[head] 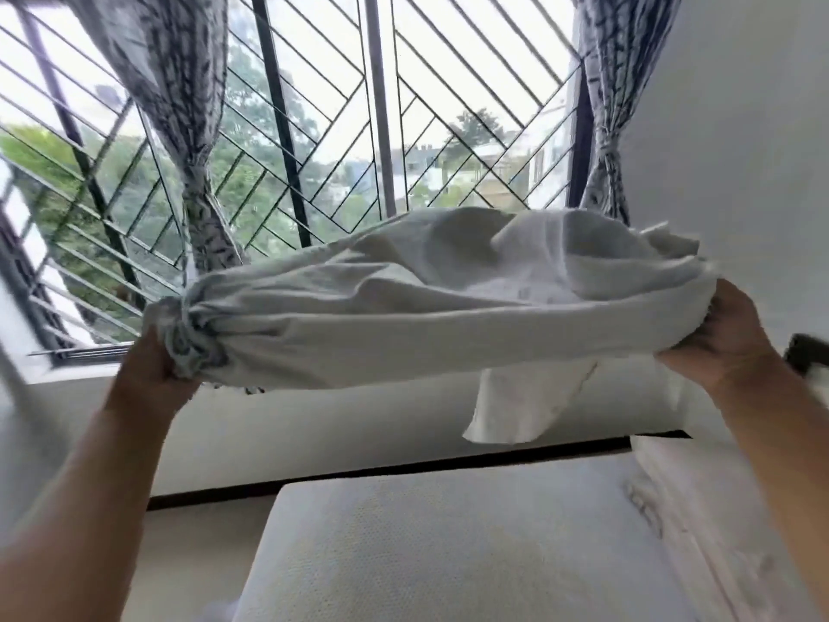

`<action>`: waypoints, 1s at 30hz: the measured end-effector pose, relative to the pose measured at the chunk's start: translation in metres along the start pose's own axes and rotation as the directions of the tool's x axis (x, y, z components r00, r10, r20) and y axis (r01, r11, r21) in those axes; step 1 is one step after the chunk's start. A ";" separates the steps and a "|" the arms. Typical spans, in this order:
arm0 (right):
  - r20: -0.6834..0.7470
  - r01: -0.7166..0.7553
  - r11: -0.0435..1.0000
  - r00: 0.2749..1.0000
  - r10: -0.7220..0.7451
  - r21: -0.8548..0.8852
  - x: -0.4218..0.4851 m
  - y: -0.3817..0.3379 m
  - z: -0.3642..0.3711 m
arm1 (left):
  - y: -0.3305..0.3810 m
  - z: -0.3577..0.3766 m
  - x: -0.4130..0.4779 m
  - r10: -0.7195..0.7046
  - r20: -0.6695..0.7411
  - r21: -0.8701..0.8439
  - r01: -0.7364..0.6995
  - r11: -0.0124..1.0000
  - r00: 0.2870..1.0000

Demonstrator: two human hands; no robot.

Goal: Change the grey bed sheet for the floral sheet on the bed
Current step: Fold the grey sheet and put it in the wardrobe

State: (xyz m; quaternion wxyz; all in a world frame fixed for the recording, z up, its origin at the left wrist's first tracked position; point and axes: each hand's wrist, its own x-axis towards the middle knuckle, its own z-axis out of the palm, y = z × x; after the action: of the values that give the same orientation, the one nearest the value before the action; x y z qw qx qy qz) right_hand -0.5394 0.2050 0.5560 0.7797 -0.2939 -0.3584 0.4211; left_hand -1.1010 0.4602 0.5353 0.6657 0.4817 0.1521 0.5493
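Note:
A pale sheet [403, 303] with a faint dark print at its gathered left end hangs stretched in the air in front of the window, bunched into a long roll. My left hand [150, 374] grips its gathered left end. My right hand [722, 338] grips its right end, fingers curled under the cloth. One loose corner droops below the middle. Beneath lies the bare white mattress [448, 545], with no sheet on it. Whether this cloth is the grey or the floral sheet I cannot tell.
A barred window [341, 127] with two tied patterned curtains [188, 127] fills the far wall. A dark bed frame edge [403, 469] runs behind the mattress. White folded bedding [717, 509] lies at the right, and a white wall [740, 127] rises there.

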 end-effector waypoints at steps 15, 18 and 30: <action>-0.659 -0.631 0.709 0.683 0.316 -0.314 -0.281 0.233 -0.068 | -0.185 -0.186 -0.222 -0.610 -0.434 -0.151 0.614 0.775 0.663; -0.799 -0.745 0.621 0.517 0.307 -0.243 -0.339 0.281 -0.095 | -0.208 -0.208 -0.254 -0.669 -0.474 -0.080 0.729 0.680 0.572; -0.876 -0.883 -0.001 0.465 0.132 -0.469 -0.447 0.358 -0.047 | -0.274 -0.309 -0.342 -0.418 -0.757 0.391 0.861 0.325 0.502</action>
State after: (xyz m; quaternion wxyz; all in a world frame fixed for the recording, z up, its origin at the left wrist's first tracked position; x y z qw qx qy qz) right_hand -0.8345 -0.0208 0.1183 0.2652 -0.9184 -0.0989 0.2764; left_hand -1.2863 0.3250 0.0506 0.5029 0.4245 0.7219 0.2138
